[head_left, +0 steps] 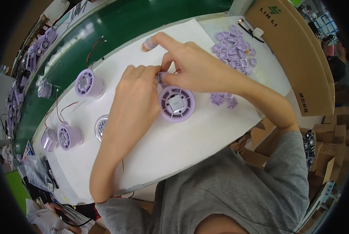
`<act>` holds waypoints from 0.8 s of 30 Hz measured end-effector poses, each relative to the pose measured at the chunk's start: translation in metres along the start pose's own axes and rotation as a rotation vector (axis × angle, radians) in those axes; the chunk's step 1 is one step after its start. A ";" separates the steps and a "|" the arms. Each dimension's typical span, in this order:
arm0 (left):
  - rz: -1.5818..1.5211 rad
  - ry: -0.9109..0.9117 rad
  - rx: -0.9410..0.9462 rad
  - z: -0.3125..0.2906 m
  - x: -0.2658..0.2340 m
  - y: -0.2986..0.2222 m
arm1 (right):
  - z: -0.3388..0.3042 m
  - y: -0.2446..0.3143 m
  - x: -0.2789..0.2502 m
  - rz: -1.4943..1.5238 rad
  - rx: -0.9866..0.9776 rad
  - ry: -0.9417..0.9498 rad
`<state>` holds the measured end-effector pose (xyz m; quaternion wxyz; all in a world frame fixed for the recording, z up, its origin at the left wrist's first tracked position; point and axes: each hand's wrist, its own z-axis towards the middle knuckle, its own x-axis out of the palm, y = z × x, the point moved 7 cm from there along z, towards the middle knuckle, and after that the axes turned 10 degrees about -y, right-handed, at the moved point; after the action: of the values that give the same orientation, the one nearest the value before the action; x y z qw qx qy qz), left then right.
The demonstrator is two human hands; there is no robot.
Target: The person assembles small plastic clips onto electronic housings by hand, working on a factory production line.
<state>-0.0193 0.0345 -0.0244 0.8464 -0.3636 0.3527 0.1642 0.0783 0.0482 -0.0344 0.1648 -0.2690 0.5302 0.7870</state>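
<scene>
Just above a round purple housing [194,102], my two hands meet at a small purple plastic part [157,79], mostly hidden by the fingers. My left hand [137,87] pinches it from the left, its palm edge close against the housing. Thumb and a finger of my right hand [194,64] close on it from the right, while the index finger, wrapped at its tip, sticks out to the left. A bit of red wire shows by the right fingers. The housing sits on the white table sheet [174,152], with spokes and a square silver plate [176,103] facing up.
Small purple plastic clips [235,48] lie heaped at the back right, with a few more [223,99] nearer. Wired purple housings [89,83] [69,136] stand on the left, near a clear round piece [101,126]. A cardboard box [295,54] borders the right; a green conveyor [124,23] runs behind.
</scene>
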 end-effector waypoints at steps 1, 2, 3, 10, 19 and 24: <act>-0.001 0.000 0.005 0.002 0.000 0.001 | -0.001 0.000 0.000 0.021 0.002 0.020; -0.066 0.014 -0.049 0.005 0.001 0.004 | 0.000 -0.002 -0.004 0.020 0.002 0.017; -0.126 0.028 -0.107 0.004 0.000 0.007 | -0.002 -0.004 -0.003 0.077 0.031 0.034; 0.090 -0.252 0.224 0.003 -0.007 -0.015 | -0.013 -0.034 -0.021 0.148 0.051 -0.033; -0.027 -0.226 -0.173 0.005 0.005 -0.009 | -0.036 -0.017 -0.044 -0.087 -0.389 -0.239; -0.328 -0.249 -0.242 0.013 0.017 0.000 | -0.054 0.001 -0.046 -0.648 -0.935 -0.483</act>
<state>-0.0016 0.0441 -0.0305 0.8490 -0.4919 0.1595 0.1090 0.1281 -0.0008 -0.0222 0.3754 -0.2742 -0.0317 0.8848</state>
